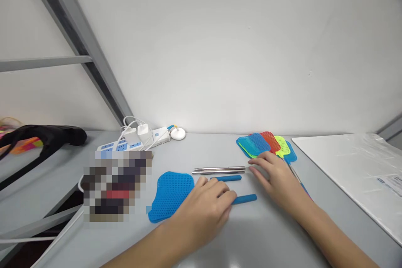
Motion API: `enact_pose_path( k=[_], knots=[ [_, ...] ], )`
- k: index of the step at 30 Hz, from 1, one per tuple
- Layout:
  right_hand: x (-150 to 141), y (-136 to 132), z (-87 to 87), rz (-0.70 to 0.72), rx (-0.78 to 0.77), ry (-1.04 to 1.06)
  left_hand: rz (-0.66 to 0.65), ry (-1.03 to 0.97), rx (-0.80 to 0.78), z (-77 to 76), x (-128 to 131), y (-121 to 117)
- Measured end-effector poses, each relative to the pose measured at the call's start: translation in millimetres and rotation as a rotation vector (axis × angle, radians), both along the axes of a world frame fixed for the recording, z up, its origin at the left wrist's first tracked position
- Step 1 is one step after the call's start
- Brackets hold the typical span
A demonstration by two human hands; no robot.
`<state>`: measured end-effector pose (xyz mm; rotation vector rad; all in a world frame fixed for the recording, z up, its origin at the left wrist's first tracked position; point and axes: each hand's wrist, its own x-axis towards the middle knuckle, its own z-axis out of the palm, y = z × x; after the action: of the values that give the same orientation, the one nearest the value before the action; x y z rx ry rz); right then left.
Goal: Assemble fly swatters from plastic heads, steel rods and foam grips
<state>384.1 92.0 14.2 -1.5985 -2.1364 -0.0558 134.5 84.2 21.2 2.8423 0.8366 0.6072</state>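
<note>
My left hand (209, 205) is curled over a blue plastic handle (246, 199), whose right end sticks out past the fingers. Just beyond lies a second blue handle (228, 178), partly hidden behind the knuckles. Left of this hand rests a blue perforated fly swatter head (171, 194), its right side covered by the hand. My right hand (276, 180) is open, thumb and fingertips apart, close to the right ends of thin metal rods (219, 170). The rods lie side by side on the grey table.
Blue, red and yellow fly swatters (270, 141) overlap near the wall, behind my right hand. A white wrapped panel (351, 167) lies at the right. Leftward are a power strip (135, 145) with chargers, a round white device (178, 134), a pixelated patch and a black frame (59, 134).
</note>
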Motion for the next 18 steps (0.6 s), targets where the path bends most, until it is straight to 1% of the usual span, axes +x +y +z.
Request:
enact_pose_path(
  k=[3,6,9,12,15,18],
  knots=[
    [-23.2,3.0,-0.6,0.117,-0.032,0.001,-0.043,-0.187,0.025,5.0,1.0,-4.5],
    [-41.9,16.9,4.4,0.176,-0.051,-0.044,-0.113,-0.340,0.076,9.7,1.8,-10.4],
    [-58.2,38.2,13.2,0.247,-0.139,-0.109,-0.183,-0.363,0.129,8.0,5.4,-15.3],
    [-72.0,56.7,20.7,0.335,-0.261,-0.176,-0.232,-0.362,0.170,1.0,11.7,-16.8],
    [-79.3,66.3,22.9,0.383,-0.301,-0.200,-0.243,-0.374,0.124,-5.1,16.1,-16.6],
    [-77.2,69.0,20.0,0.366,-0.294,-0.216,-0.239,-0.370,0.027,-8.2,16.3,-18.4]
  ],
)
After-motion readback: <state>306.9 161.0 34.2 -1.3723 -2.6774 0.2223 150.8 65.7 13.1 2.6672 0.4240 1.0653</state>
